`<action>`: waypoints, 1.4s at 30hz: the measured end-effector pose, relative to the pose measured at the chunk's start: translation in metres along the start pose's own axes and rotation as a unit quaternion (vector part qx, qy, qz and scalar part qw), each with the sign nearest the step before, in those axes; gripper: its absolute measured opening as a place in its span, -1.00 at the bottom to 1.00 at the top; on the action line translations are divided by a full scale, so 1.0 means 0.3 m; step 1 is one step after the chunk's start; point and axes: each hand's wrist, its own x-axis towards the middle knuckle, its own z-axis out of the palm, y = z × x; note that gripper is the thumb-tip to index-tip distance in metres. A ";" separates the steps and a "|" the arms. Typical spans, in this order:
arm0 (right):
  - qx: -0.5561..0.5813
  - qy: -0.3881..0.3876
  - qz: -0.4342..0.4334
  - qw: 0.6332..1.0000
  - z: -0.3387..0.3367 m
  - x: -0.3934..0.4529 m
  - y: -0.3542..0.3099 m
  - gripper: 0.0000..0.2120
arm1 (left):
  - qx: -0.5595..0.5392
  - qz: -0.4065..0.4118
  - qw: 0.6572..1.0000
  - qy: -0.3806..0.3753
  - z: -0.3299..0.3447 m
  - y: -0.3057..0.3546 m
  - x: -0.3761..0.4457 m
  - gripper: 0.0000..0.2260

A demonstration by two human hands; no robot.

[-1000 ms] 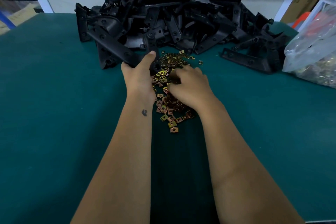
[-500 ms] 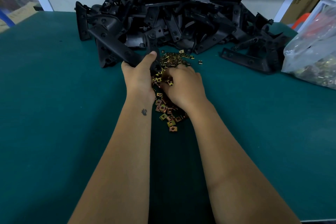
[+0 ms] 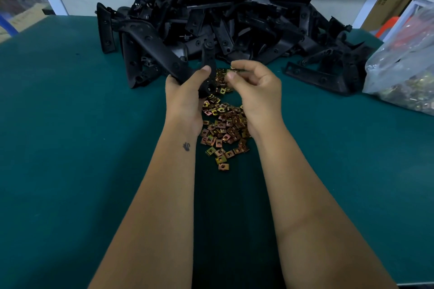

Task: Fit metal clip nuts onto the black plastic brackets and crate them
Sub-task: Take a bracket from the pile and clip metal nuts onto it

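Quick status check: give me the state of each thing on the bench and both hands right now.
Left hand: grips a bracket.
Bracket: held, one end lifted toward the right hand.
Right hand: pinches a clip nut.
Clip nut: raised above the pile, not yet on the bracket.
Nut pile: loose on the mat.
Bracket heap: piled at the back.
Bag: lying at right, nuts inside.

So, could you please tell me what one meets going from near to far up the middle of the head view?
Loose clip nuts on the green table → left hand holding a black bracket, level with the right hand pinching one clip nut → the heap of black brackets.
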 end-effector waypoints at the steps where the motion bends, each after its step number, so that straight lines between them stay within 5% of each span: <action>1: 0.011 0.002 -0.002 1.000 0.000 0.001 -0.002 -0.81 | -0.005 -0.002 1.000 -0.011 0.002 -0.001 -0.002 -0.70; 8: 0.059 0.011 0.010 0.998 -0.010 0.014 0.004 -0.75 | -0.018 -0.013 0.997 -0.070 0.016 -0.006 -0.015 -0.75; 17: 0.108 0.044 0.026 0.993 -0.014 0.020 0.010 -0.88 | 0.015 -0.016 0.995 -0.101 0.028 -0.002 -0.038 -0.58; 28: 0.135 0.043 0.081 0.987 -0.018 0.017 0.002 -0.86 | 0.021 -0.014 0.992 -0.127 0.031 0.000 -0.044 -0.79; 42: 0.151 0.052 0.063 0.985 -0.036 0.025 0.005 -0.83 | 0.016 -0.014 0.993 -0.113 0.026 -0.005 -0.031 -0.76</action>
